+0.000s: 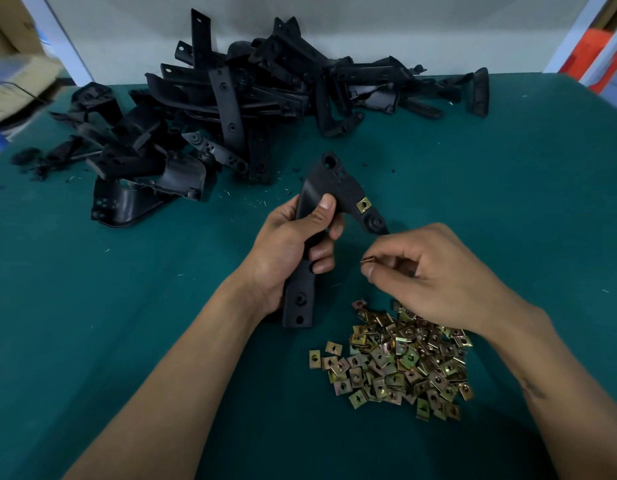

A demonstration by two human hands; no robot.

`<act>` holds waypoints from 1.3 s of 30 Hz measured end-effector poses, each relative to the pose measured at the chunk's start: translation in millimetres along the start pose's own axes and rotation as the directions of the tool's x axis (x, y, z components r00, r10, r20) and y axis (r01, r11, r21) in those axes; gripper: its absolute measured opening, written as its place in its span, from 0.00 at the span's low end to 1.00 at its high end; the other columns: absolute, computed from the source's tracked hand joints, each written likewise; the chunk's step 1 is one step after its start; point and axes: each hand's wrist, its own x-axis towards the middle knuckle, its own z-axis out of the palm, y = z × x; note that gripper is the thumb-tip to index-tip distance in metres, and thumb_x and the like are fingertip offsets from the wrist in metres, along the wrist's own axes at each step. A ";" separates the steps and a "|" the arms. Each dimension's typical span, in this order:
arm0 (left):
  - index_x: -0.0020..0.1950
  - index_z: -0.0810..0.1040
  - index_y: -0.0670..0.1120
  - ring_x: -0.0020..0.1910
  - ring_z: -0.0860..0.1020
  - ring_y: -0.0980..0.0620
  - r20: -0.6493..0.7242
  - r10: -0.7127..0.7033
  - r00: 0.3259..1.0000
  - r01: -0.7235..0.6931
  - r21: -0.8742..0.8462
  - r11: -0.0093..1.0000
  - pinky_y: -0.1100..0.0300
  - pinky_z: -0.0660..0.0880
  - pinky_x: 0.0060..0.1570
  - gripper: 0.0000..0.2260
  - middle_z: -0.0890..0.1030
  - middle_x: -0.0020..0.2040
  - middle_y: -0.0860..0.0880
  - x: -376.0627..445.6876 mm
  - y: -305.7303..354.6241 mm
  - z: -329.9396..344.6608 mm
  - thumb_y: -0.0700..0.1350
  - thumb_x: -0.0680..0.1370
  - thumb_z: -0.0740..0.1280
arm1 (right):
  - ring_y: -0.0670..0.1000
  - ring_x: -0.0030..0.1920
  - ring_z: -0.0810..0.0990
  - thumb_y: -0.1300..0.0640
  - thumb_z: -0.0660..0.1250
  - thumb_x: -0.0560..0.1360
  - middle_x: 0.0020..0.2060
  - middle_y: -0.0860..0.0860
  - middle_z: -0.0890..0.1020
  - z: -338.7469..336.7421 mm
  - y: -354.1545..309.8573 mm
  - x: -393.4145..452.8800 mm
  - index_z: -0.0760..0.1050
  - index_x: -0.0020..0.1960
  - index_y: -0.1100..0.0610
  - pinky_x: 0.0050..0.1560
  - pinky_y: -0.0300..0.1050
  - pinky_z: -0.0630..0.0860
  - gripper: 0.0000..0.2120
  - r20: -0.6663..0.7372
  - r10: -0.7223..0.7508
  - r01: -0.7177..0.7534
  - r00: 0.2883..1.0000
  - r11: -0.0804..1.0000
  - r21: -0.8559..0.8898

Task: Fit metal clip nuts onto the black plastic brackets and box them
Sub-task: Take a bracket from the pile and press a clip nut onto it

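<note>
My left hand (293,244) grips a long black plastic bracket (329,183) around its middle, holding it just above the green table. One brass-coloured clip nut (363,205) sits fitted on the bracket's right arm. To the right, my right hand (435,271) pinches a single loose clip nut (366,260) between thumb and forefinger, a short way below the bracket's lower right end. A heap of several loose clip nuts (397,362) lies on the table under my right wrist.
A large pile of black plastic brackets (231,109) covers the back of the green table (525,185), from far left to right of centre. Small plastic shavings lie scattered near it. Cardboard boxes (16,84) stand beyond the table's left edge.
</note>
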 end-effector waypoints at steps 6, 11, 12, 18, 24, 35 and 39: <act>0.56 0.72 0.44 0.27 0.64 0.56 0.048 -0.001 0.999 0.001 -0.014 1.000 0.64 0.67 0.26 0.06 0.73 0.38 0.50 -0.4 1.3 -3.7 0.47 0.84 0.63 | 0.52 0.35 0.83 0.58 0.62 0.82 0.37 0.49 0.84 -5.5 6.8 -1.5 0.80 0.43 0.52 0.36 0.56 0.80 0.12 -0.061 0.156 -0.147 0.986 0.979 0.139; 0.57 0.74 0.43 0.25 0.64 0.58 0.227 -0.084 0.970 0.094 -0.034 0.995 0.65 0.66 0.25 0.08 0.74 0.37 0.48 -3.6 1.4 -3.3 0.47 0.83 0.64 | 0.54 0.37 0.80 0.55 0.55 0.83 0.37 0.54 0.82 -10.6 5.9 1.0 0.79 0.44 0.54 0.38 0.51 0.77 0.16 -0.140 0.162 -0.093 0.977 0.909 0.406; 0.54 0.76 0.43 0.24 0.64 0.58 0.265 -0.099 0.959 0.108 -0.023 0.994 0.65 0.65 0.24 0.08 0.74 0.37 0.48 -4.3 0.6 -1.9 0.47 0.82 0.64 | 0.55 0.38 0.80 0.56 0.55 0.83 0.39 0.56 0.83 -10.0 5.7 1.5 0.80 0.47 0.55 0.39 0.53 0.77 0.15 -0.157 0.147 -0.062 0.977 0.892 0.449; 0.52 0.80 0.46 0.24 0.65 0.58 0.329 -0.144 0.933 0.159 -0.019 0.987 0.66 0.65 0.23 0.07 0.74 0.37 0.47 -4.8 -1.4 1.1 0.46 0.83 0.64 | 0.59 0.44 0.86 0.60 0.68 0.78 0.45 0.59 0.86 -3.9 -13.2 6.2 0.87 0.53 0.53 0.42 0.49 0.83 0.09 -0.356 0.160 0.159 0.921 0.681 0.715; 0.52 0.81 0.47 0.24 0.65 0.57 0.330 -0.138 0.934 0.148 -0.006 0.989 0.65 0.65 0.23 0.07 0.75 0.37 0.47 -4.3 -2.7 0.6 0.47 0.81 0.65 | 0.59 0.39 0.85 0.62 0.73 0.69 0.41 0.60 0.86 0.0 -25.5 8.1 0.85 0.46 0.62 0.37 0.50 0.84 0.07 -0.272 0.383 0.086 0.883 0.437 0.895; 0.52 0.77 0.41 0.23 0.64 0.57 0.243 -0.106 0.964 0.096 0.054 0.994 0.65 0.64 0.22 0.08 0.73 0.36 0.46 -2.1 -5.2 5.5 0.45 0.83 0.63 | 0.57 0.38 0.85 0.59 0.72 0.72 0.44 0.60 0.87 7.2 -26.0 6.9 0.81 0.50 0.63 0.38 0.49 0.84 0.10 -0.234 0.498 -0.011 0.835 0.440 0.898; 0.59 0.73 0.40 0.23 0.65 0.57 0.223 -0.110 0.969 0.094 0.082 0.992 0.65 0.64 0.22 0.09 0.73 0.36 0.45 -2.6 -5.8 6.6 0.44 0.84 0.62 | 0.56 0.39 0.85 0.64 0.74 0.73 0.42 0.59 0.87 8.4 -28.1 8.6 0.81 0.49 0.63 0.41 0.50 0.85 0.06 -0.310 0.532 0.080 0.788 0.412 0.908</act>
